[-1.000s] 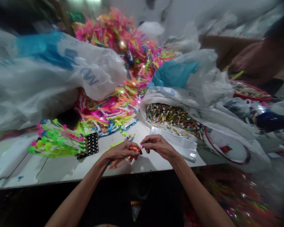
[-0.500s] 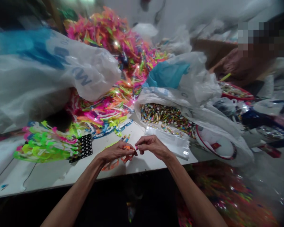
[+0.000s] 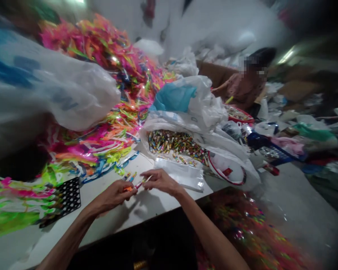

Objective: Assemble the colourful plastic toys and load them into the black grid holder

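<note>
Over the white table (image 3: 101,191), my left hand (image 3: 119,193) pinches a small orange piece (image 3: 128,188) with a pinkish tube (image 3: 138,185) sticking out to the right. My right hand (image 3: 160,182) is at the tube's other end, thumb and fingers closed on something small and pale that I cannot make out. A few small printed tubes (image 3: 131,176) lie on the table just beyond my hands. Behind my right hand is a stack of clear plastic sleeves (image 3: 183,174). A white bag beyond them holds a heap of small colourful tubes (image 3: 177,144).
A black perforated tray (image 3: 71,193) with green and white strips (image 3: 19,202) is at the left. Bright plastic pieces (image 3: 101,56) pile up behind, beside a big white bag (image 3: 81,90). A person (image 3: 245,84) sits at the back right near a red basket (image 3: 239,114).
The view has swung to the right, showing more of the person. My hands have moved slightly apart, and a pinkish tube now shows between them.
</note>
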`<state>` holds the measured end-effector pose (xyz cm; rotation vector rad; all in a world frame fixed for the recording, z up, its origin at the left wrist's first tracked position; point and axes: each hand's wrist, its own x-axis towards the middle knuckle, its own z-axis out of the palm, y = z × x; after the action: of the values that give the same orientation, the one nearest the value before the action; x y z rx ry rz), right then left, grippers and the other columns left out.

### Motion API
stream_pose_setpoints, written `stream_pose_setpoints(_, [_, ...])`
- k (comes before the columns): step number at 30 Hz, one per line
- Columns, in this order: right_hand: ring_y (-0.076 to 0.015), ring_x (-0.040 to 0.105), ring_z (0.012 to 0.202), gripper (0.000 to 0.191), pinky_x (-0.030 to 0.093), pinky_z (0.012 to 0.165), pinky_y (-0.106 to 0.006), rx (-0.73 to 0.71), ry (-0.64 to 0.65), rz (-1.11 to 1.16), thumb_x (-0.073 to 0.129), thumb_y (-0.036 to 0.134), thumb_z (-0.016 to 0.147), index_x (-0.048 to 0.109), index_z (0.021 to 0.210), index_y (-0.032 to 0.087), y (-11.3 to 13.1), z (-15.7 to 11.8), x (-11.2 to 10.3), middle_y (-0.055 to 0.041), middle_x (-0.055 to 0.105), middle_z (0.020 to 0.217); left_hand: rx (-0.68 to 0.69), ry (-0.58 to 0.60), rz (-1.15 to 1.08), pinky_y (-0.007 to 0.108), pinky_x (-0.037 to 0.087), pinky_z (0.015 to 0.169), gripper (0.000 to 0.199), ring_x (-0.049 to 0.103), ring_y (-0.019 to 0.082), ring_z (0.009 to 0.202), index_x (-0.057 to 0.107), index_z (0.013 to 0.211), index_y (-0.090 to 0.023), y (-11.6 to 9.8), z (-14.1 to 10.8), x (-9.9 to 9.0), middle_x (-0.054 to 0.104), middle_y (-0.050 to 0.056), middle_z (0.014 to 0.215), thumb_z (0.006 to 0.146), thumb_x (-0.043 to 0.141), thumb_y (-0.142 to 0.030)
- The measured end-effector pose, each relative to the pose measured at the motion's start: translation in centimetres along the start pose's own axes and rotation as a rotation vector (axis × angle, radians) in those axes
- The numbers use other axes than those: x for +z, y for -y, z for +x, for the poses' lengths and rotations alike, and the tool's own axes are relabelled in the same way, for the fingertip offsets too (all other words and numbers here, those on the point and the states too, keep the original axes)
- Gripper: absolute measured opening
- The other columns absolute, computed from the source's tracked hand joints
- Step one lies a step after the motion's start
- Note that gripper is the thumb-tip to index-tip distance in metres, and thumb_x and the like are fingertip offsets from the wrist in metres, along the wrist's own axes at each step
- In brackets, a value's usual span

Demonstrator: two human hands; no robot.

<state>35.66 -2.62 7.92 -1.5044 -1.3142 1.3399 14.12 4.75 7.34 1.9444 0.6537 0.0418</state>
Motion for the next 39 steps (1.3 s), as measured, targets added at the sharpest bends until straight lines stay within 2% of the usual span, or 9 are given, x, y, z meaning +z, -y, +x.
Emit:
stream_pose_setpoints(2, [-0.0155,0.064,0.072,0.039,0.048,0.063,-0.024,0.081,-0.27,-0.365,0.063,0.027,0.078,0.06,0.116,0.019,-0.2,0.4,-3.6,-0.0061,0.067,0.095,0.019,-0.091,0.326,0.026,0.031,0.058,0.042,0.048,0.015,0.058,0.06,0.067,-0.016,0.8,0.3,-1.1,0.055,0.002,0.061,0.085,0.042,-0.049])
stream_pose_setpoints(4, [-0.0223,0.062,0.093,0.028,0.047,0.076,-0.029,0.233,-0.574,-0.721,0.061,0.02,0.078,0.065,0.105,0.016,-0.6,0.7,-7.6,-0.0117,0.064,0.107,-0.006,-0.173,0.559,0.029,0.031,0.064,0.036,0.052,0.018,0.064,0.063,0.072,-0.018,1.3,0.4,-1.9,0.061,0.004,0.068,0.086,0.042,-0.044])
stream_pose_setpoints(7, [-0.0335,0.056,0.105,0.016,0.043,0.084,-0.04,0.332,-0.687,-0.827,0.061,0.009,0.071,0.068,0.085,0.01,-1.7,1.1,-12.1,-0.0209,0.064,0.103,-0.085,-0.289,0.669,0.03,0.034,0.068,0.032,0.057,0.022,0.077,0.064,0.082,-0.019,0.9,0.5,-1.9,0.064,0.006,0.082,0.087,0.04,-0.039])
stream_pose_setpoints(10, [-0.0333,0.058,0.101,0.008,0.042,0.084,-0.041,0.329,-0.697,-0.834,0.061,0.01,0.069,0.067,0.073,0.012,-2.8,1.2,-13.3,-0.0181,0.067,0.09,-0.116,-0.437,0.631,0.03,0.037,0.07,0.033,0.059,0.023,0.087,0.062,0.093,-0.02,-0.4,0.6,-1.5,0.065,0.008,0.094,0.089,0.036,-0.04])
stream_pose_setpoints(13, [-0.0268,0.059,0.097,0.013,0.044,0.08,-0.035,0.232,-0.69,-0.769,0.056,0.018,0.075,0.067,0.081,0.014,-2.8,1.0,-12.1,-0.0127,0.068,0.091,-0.144,-0.607,0.505,0.029,0.038,0.068,0.033,0.061,0.023,0.085,0.055,0.102,-0.02,-1.6,0.6,-1.3,0.066,0.008,0.094,0.087,0.041,-0.045])
stream_pose_setpoints(16, [-0.0194,0.062,0.08,0.022,0.047,0.069,-0.028,0.102,-0.577,-0.584,0.056,0.029,0.078,0.065,0.091,0.014,-1.9,0.3,-9.4,-0.0076,0.068,0.085,-0.153,-0.626,0.19,0.026,0.037,0.055,0.032,0.058,0.018,0.059,0.05,0.089,-0.019,-2.6,0.4,-1.2,0.061,0.0,0.066,0.08,0.05,-0.05])
stream_pose_setpoints(22, [-0.0094,0.05,0.052,0.032,0.04,0.052,-0.023,-0.081,-0.154,0.338,0.072,0.039,0.069,0.067,0.087,0.013,0.8,-1.4,-2.0,-0.0007,0.06,0.065,-0.115,-0.187,-0.429,0.021,0.034,0.043,0.039,0.05,0.011,0.04,0.05,0.061,-0.015,-4.0,0.6,1.6,0.051,-0.003,0.043,0.075,0.055,-0.052])
stream_pose_setpoints(28, [-0.007,0.046,0.049,0.026,0.035,0.049,-0.021,-0.071,0.062,0.343,0.071,0.037,0.071,0.069,0.08,0.013,3.1,-2.1,1.5,-0.0007,0.06,0.064,-0.066,-0.03,-0.549,0.019,0.034,0.039,0.044,0.046,0.007,0.036,0.057,0.061,-0.012,-3.5,0.2,2.7,0.052,-0.002,0.047,0.072,0.059,-0.055])
stream_pose_setpoints(39, [-0.0068,0.042,0.047,0.025,0.029,0.046,-0.021,-0.022,0.194,0.258,0.071,0.036,0.069,0.07,0.075,0.011,3.5,-2.0,1.9,-0.0002,0.057,0.056,-0.059,0.185,-0.612,0.018,0.034,0.035,0.035,0.048,0.007,0.032,0.062,0.067,-0.011,-2.7,-0.9,2.3,0.057,-0.002,0.046,0.072,0.066,-0.045])
